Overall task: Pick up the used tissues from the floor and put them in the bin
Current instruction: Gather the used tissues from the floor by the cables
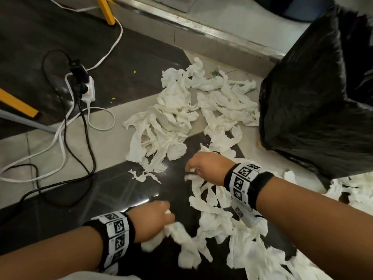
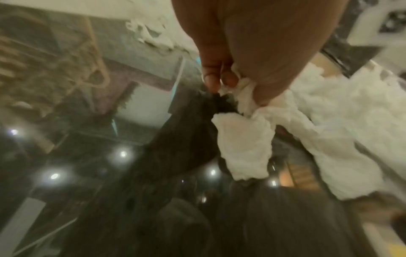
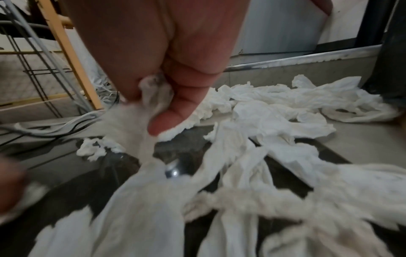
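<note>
My left hand [image 1: 152, 220] and right hand [image 1: 205, 166] each clamped fingers [image 3: 167, 120] on crumpled tissues [image 1: 214, 221] above the floor [image 1: 121, 190]; the black-lined bin [image 1: 314, 93] stood far right.

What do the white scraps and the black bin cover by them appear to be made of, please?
White scraps: apparently thin tissue paper, matte, crumpled, with torn ragged edges.
Black bin cover: seemingly thin plastic film, slightly glossy, creased into folds; what lies underneath is hidden.
</note>
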Demonstrator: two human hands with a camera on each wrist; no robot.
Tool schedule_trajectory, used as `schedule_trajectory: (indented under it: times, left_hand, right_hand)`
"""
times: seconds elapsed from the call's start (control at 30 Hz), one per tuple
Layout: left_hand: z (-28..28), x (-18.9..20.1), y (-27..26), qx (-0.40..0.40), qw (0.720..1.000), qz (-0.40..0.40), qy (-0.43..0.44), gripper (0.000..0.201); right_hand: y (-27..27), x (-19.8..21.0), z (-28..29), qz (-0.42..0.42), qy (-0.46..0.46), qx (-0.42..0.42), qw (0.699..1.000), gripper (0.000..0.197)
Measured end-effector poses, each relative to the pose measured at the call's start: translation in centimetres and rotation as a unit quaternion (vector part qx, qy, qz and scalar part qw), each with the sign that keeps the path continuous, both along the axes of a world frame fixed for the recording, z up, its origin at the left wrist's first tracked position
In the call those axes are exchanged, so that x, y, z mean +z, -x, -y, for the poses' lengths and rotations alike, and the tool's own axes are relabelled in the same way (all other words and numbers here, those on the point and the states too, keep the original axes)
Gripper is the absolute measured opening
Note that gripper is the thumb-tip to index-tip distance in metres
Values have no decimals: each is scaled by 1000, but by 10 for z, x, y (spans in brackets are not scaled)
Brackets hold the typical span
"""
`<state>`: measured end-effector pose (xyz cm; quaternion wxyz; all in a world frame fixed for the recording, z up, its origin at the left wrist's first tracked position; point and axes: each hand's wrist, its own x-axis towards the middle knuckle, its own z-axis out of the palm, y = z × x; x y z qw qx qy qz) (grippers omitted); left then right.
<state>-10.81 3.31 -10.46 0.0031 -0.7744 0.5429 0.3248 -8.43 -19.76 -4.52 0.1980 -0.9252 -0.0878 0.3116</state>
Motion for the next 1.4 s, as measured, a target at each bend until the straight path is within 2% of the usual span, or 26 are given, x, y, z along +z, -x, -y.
schedule_trajectory:
  times: [0.1, 0.2, 0.23, 0.3, 0.37, 0.43, 0.53, 0.6, 0.67, 0.73, 0.87, 1.0, 1.13, 1.2, 1.27, 1.33, 1.4]
  left_hand:
    - [0, 5, -20, 146, 987, -40, 54, 19]
    - [-4, 10, -33, 196, 975, -80, 72, 48]
    - [-6, 9, -35, 212, 971, -80, 81, 45]
    - [-7, 10, -34, 259, 955, -103, 103, 31]
    - [-8, 9, -31, 261, 958, -67, 101, 26]
    - [-8, 13, -30, 255, 962, -30, 90, 14]
    - [-2, 14, -31, 230, 971, -18, 59, 14]
    - [-3, 9, -33, 223, 973, -23, 58, 27]
    - [-3, 11, -33, 228, 972, -24, 58, 20]
    - [-4, 15, -31, 230, 971, -21, 59, 7]
    - [-3, 26, -30, 258, 964, -13, 67, 8]
    - [-6, 33, -33, 286, 955, -17, 82, 20]
    - [-8, 36, -42, 316, 947, 2, 54, 17]
    - [-10, 32, -50, 330, 941, 16, 73, 29]
    - [-9, 27, -59, 313, 946, 49, 71, 51]
    - [-7, 25, -66, 295, 953, 67, 27, 70]
    - [-7, 24, -72, 290, 955, 53, -25, 75]
  right_hand:
    - [13, -8, -6, -45, 40, 59, 996, 42]
    - [33, -19, -6, -99, 138, 183, 968, 67]
    - [39, -23, -5, -105, 158, 206, 960, 67]
    - [44, -28, -3, -85, 163, 211, 960, 45]
    - [39, -26, -1, -57, 146, 167, 973, 27]
    - [30, -20, 1, -30, 116, 101, 988, 23]
    - [14, -7, 5, 15, 56, -12, 998, 24]
    - [7, 3, 8, 39, 10, -76, 996, 28]
    - [2, 10, 9, 61, -30, -116, 991, 33]
    - [-2, 14, 9, 70, -47, -130, 988, 37]
    - [-4, 18, 10, 54, -12, -111, 992, 47]
    - [-3, 12, 1, 121, 12, -78, 989, 18]
    - [-8, 14, -9, 167, -65, -138, 974, 20]
    - [-10, 16, -13, 149, -95, -171, 969, 31]
    - [-12, 18, -16, 133, -111, -204, 963, 35]
    - [-17, 21, -17, 134, -100, -232, 958, 31]
    - [-19, 25, -15, 114, -87, -256, 956, 45]
